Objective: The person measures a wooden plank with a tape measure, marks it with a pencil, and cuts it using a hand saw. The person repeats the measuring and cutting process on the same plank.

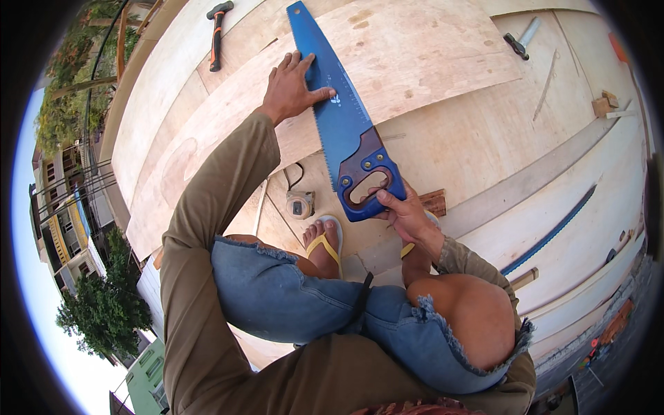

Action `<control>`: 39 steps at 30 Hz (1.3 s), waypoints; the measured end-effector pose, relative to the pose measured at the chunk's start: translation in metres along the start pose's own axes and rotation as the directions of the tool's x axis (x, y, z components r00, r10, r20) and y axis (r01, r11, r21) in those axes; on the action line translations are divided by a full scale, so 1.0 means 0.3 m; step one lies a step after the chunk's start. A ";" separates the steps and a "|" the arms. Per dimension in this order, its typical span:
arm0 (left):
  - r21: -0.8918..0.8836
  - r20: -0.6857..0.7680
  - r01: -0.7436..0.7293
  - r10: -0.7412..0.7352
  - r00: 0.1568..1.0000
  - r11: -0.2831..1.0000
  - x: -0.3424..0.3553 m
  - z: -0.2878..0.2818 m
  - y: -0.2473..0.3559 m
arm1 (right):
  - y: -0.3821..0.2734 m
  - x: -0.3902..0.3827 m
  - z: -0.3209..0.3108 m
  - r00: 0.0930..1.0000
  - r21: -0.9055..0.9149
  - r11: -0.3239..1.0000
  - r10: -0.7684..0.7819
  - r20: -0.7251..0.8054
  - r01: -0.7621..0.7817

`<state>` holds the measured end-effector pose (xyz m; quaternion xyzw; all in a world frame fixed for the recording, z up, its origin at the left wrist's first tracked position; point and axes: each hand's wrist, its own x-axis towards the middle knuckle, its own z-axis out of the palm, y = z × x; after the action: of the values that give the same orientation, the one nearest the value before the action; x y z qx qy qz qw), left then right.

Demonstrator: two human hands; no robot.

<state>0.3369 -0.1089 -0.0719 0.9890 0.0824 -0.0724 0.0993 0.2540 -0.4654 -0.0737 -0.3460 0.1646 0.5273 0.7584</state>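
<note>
- While the right-hand grip [413, 218] is closed on the near end of the dark-blue handle [355, 153], its thumb over the rim and some finger showing through the opening, the blue hand saw [344, 117] with a long tapering blade points toward the far side, leaning a little left.
- The left-hand grip [289, 90] is spread wide against the blade: the thumb lies on the blue face, the other fingertips at or near the toothed left edge.
- Below the saw lies a large sheet of pale plywood [436, 62]; whether the blade rests on it, I cannot tell.
- Just right of the right-hand grip is a reddish-brown wooden block [434, 201].
- Left of the handle, apart from it, sits a squarish beige-and-grey tape measure [300, 205] with a dark strap, near the left foot [322, 254] in a yellow-strapped flip-flop.
- Far left lies a dark-headed hammer with a black-and-orange handle [216, 40].
- Far right lies a second hammer with a pale grey handle [523, 40]; nearer is a thin strip of pale wood [545, 86].
- Well to the right, a long narrow blue strip [553, 232] lies across pale boards [581, 197].
</note>
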 end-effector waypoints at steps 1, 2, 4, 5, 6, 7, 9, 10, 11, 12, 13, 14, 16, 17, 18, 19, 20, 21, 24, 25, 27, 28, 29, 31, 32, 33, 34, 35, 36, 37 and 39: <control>0.001 -0.002 -0.004 0.004 1.000 1.000 0.001 0.001 0.000 | 0.000 -0.001 0.001 1.000 -0.006 1.000 0.008 -0.002 -0.008; 0.005 -0.003 -0.005 0.005 1.000 1.000 0.004 0.000 -0.001 | 0.000 -0.001 0.002 1.000 -0.013 1.000 0.016 -0.003 -0.016; 0.004 -0.005 -0.005 0.006 1.000 1.000 0.005 -0.003 0.000 | 0.000 -0.002 0.004 1.000 -0.025 0.999 0.025 -0.001 -0.025; -0.001 -0.004 -0.006 0.006 1.000 1.000 0.005 -0.005 0.001 | 0.000 -0.002 0.005 1.000 -0.029 0.999 0.026 0.000 -0.026; -0.006 -0.003 -0.007 0.007 1.000 1.000 0.005 -0.007 0.002 | -0.001 -0.002 0.007 0.999 -0.037 0.999 0.034 -0.021 -0.035; -0.002 0.003 -0.002 0.002 1.000 1.000 0.005 -0.008 0.003 | -0.002 -0.004 0.009 1.000 -0.030 0.999 0.029 0.006 -0.029; 0.007 0.016 0.009 -0.009 1.000 1.000 0.004 -0.009 0.003 | -0.003 -0.006 0.014 0.999 -0.019 0.999 0.040 0.016 -0.040; -0.007 0.014 0.005 -0.005 1.000 1.000 0.003 -0.010 0.003 | -0.003 -0.009 0.016 0.999 -0.032 0.999 0.037 0.022 -0.037; -0.019 0.011 0.001 -0.001 1.000 1.000 0.002 -0.011 0.001 | -0.004 -0.010 0.019 0.999 -0.041 0.998 0.040 0.028 -0.038; -0.032 0.007 -0.003 0.004 1.000 0.999 0.001 -0.011 -0.001 | -0.004 -0.012 0.023 0.998 -0.039 0.999 0.033 0.048 -0.031; -0.026 0.009 -0.007 0.007 1.000 1.000 0.002 -0.011 -0.002 | -0.004 -0.013 0.025 0.999 -0.048 0.998 0.044 0.030 -0.042; -0.021 0.011 -0.011 0.011 1.000 1.000 0.002 -0.011 -0.004 | -0.003 -0.013 0.028 0.999 -0.046 0.998 0.045 0.024 -0.044; -0.022 0.011 -0.020 0.020 1.000 1.000 0.003 -0.011 -0.006 | 0.001 -0.013 0.032 0.999 -0.046 0.998 0.046 0.020 -0.045; -0.027 0.010 -0.025 0.026 1.000 0.999 0.004 -0.012 -0.007 | 0.004 -0.013 0.033 0.999 -0.047 0.998 0.043 0.020 -0.042; -0.027 0.017 -0.026 0.027 1.000 0.999 0.004 -0.012 -0.008 | 0.006 -0.013 0.033 0.999 -0.039 0.998 0.043 0.020 -0.043; -0.033 0.010 -0.033 0.034 0.999 0.999 0.004 -0.013 -0.008 | 0.008 -0.012 0.033 0.999 -0.051 0.998 0.037 0.025 -0.036; -0.034 0.010 -0.036 0.037 0.999 0.999 0.004 -0.013 -0.009 | 0.010 -0.011 0.032 0.999 -0.056 0.998 0.032 0.029 -0.030; -0.030 0.014 -0.033 0.033 0.999 0.999 0.003 -0.013 -0.009 | 0.011 -0.009 0.030 0.999 -0.054 0.998 0.027 0.039 -0.025; -0.012 0.002 -0.034 0.034 0.999 0.999 0.001 -0.008 -0.008 | 0.010 -0.007 0.019 1.000 -0.083 0.997 0.005 -0.001 -0.005; -0.012 -0.009 -0.036 0.036 0.999 0.999 0.000 -0.006 -0.007 | 0.010 -0.007 0.015 1.000 -0.087 0.996 0.000 0.001 0.000; -0.005 -0.015 -0.035 0.034 0.999 0.999 0.001 -0.002 -0.005 | 0.009 -0.005 0.006 1.000 -0.081 0.997 -0.015 0.004 0.016; -0.008 -0.016 -0.035 0.034 0.999 0.999 0.002 0.000 -0.004 | 0.010 -0.003 0.002 1.000 -0.093 0.996 -0.006 -0.006 0.005; -0.005 -0.012 -0.029 0.029 1.000 1.000 0.003 0.001 -0.004 | 0.011 -0.001 -0.002 1.000 -0.091 0.996 -0.001 -0.012 0.000; 0.000 -0.007 -0.022 0.022 1.000 1.000 0.005 0.002 -0.002 | 0.013 0.005 -0.007 1.000 -0.083 0.997 0.004 -0.021 -0.006; 0.001 -0.007 -0.022 0.022 1.000 1.000 0.005 0.001 0.000 | 0.015 0.007 -0.008 1.000 -0.075 0.997 0.005 -0.024 -0.007; 0.009 -0.005 -0.018 0.018 1.000 1.000 0.006 0.001 0.000 | 0.015 0.010 -0.009 1.000 -0.065 0.998 0.009 -0.025 -0.010; 0.004 -0.010 -0.019 0.019 1.000 1.000 0.006 0.000 0.001 | 0.016 0.012 -0.010 1.000 -0.064 0.998 0.006 -0.024 -0.007; 0.004 -0.011 -0.016 0.016 1.000 1.000 0.006 0.000 0.003 | 0.016 0.013 -0.010 1.000 -0.059 0.998 0.007 -0.024 -0.009; 0.004 -0.012 -0.013 0.013 1.000 1.000 0.006 0.001 0.003 | 0.016 0.014 -0.009 0.999 -0.049 0.999 0.013 -0.031 -0.014; -0.001 -0.011 -0.012 0.012 1.000 1.000 0.006 0.001 0.003 | 0.015 0.014 -0.009 1.000 -0.056 0.998 0.010 -0.024 -0.012; -0.013 -0.006 -0.010 0.009 1.000 1.000 0.007 0.002 0.002 | 0.012 0.011 -0.007 0.999 -0.058 0.998 0.015 -0.028 -0.017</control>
<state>0.3391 -0.1093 -0.0727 0.9890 0.0785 -0.0682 0.1056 0.2522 -0.4638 -0.0786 -0.3738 0.1625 0.5331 0.7414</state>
